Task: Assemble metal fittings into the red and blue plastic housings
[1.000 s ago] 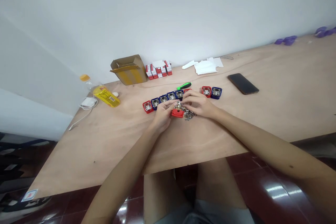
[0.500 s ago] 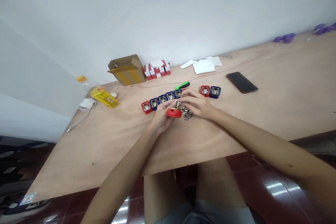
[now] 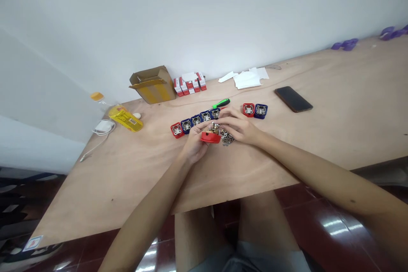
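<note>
My left hand (image 3: pixel 195 146) is closed around a red battery terminal clamp (image 3: pixel 211 137), its plastic cover toward me and its metal parts facing up. The fingertips of my right hand (image 3: pixel 240 127) pinch at a small metal fitting (image 3: pixel 215 126) on top of that clamp; exactly what they grip is partly hidden. Beneath the right fingers lies a pile of small metal parts (image 3: pixel 227 137). Behind both hands runs a row of clamps, with a red clamp (image 3: pixel 177 130) at the left end and several blue clamps (image 3: pixel 196 120) beside it.
A green-handled screwdriver (image 3: pixel 221 103) lies behind the row. To the right are another red clamp (image 3: pixel 248 109), a blue clamp (image 3: pixel 261 111) and a phone (image 3: pixel 293 99). Farther back are a cardboard box (image 3: pixel 156 89), small red-white boxes (image 3: pixel 190 84) and papers (image 3: pixel 247 79). A yellow-labelled bottle (image 3: pixel 126 117) lies left, near a charger (image 3: pixel 103 126).
The camera view has shifted very slightly. Both hands keep nearly the same pose at the red clamp, and nothing else on the table has moved.
</note>
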Motion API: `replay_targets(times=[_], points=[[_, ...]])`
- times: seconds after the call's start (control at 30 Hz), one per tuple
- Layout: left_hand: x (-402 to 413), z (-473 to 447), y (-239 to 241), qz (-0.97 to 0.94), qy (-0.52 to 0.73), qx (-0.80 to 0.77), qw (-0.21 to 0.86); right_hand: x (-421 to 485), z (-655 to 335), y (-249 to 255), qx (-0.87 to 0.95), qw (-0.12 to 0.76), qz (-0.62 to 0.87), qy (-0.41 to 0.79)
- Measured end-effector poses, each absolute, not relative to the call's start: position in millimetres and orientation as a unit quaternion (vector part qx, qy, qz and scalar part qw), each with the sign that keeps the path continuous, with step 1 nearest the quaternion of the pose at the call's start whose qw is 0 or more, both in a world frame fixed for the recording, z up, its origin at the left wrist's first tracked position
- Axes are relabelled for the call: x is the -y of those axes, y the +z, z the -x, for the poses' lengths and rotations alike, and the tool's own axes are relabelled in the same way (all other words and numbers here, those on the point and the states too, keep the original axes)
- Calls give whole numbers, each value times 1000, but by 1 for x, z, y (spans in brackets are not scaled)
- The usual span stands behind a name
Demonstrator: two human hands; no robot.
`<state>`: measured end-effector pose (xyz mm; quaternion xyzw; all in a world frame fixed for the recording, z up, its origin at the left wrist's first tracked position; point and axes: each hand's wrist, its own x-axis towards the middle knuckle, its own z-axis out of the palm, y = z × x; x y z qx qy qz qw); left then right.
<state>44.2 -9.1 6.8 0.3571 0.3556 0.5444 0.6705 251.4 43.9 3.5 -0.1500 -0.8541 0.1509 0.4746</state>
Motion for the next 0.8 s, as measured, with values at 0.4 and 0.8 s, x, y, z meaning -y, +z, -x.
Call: replay_targets(times=[0.4, 0.8], points=[[9, -45, 7, -354, 549, -355, 669, -43, -250, 2, 834, 492, 182, 171], [9, -45, 7, -351, 545, -364, 668, -43, -251, 2, 842, 484, 179, 159]])
